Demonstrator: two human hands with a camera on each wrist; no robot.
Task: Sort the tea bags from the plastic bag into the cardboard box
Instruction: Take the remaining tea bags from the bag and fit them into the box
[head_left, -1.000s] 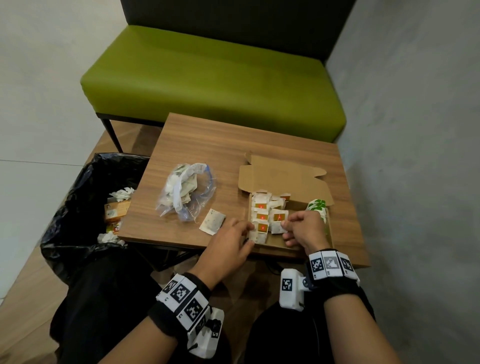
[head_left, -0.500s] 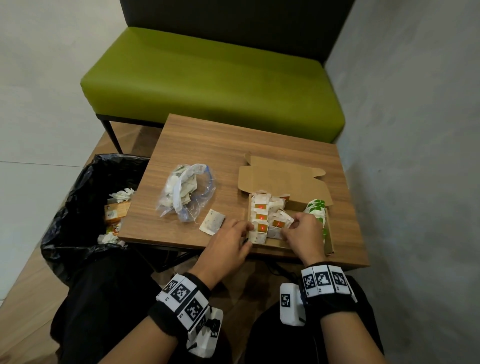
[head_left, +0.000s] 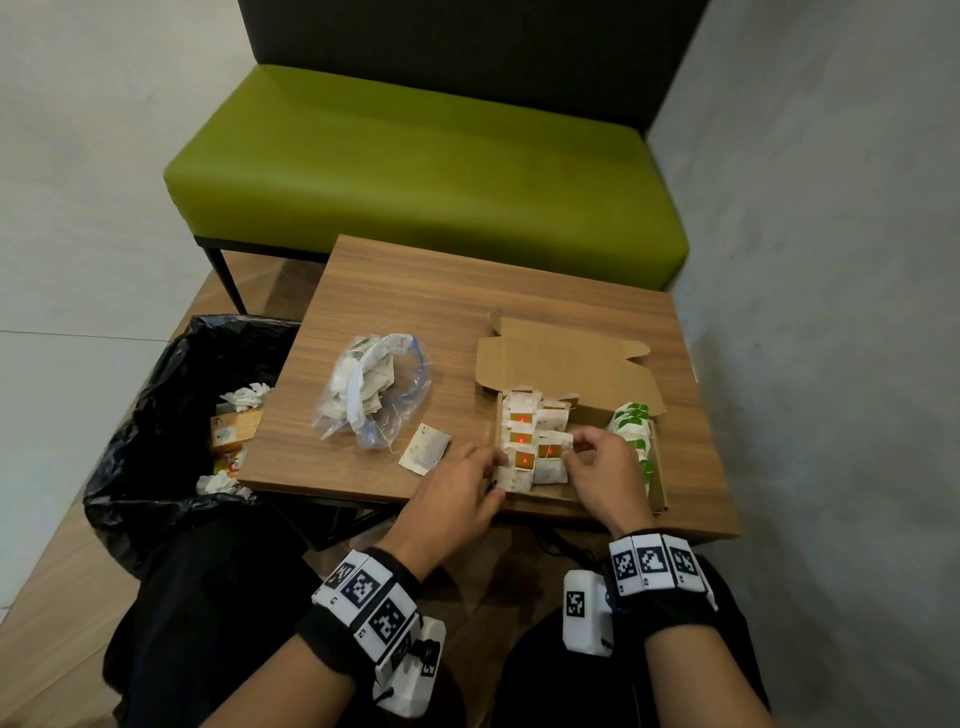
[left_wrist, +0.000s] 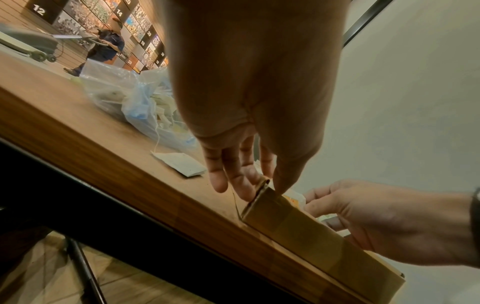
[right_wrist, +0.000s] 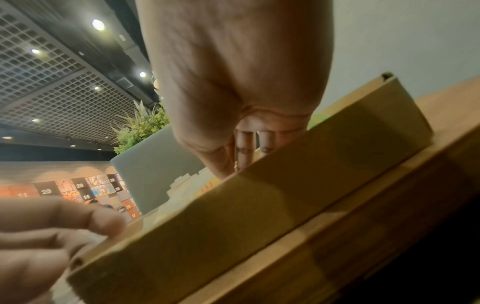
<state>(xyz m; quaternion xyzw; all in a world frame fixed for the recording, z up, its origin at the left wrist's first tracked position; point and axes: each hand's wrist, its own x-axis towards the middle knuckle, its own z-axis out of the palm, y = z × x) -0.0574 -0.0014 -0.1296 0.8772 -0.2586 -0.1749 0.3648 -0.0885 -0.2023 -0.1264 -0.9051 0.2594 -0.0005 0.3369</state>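
Fingers (head_left: 566, 453) of the right hand (head_left: 602, 475) pinch a red-tagged tea bag (head_left: 550, 457) inside the cardboard box (head_left: 658, 486); the left hand (head_left: 452, 491) pinches the box's near-left corner. The plastic bag (head_left: 371, 389) lies left of the box.

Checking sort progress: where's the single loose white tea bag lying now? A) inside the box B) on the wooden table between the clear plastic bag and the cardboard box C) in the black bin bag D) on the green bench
B: the loose white tea bag lies flat on the wooden table, between the clear plastic bag and the open cardboard box.
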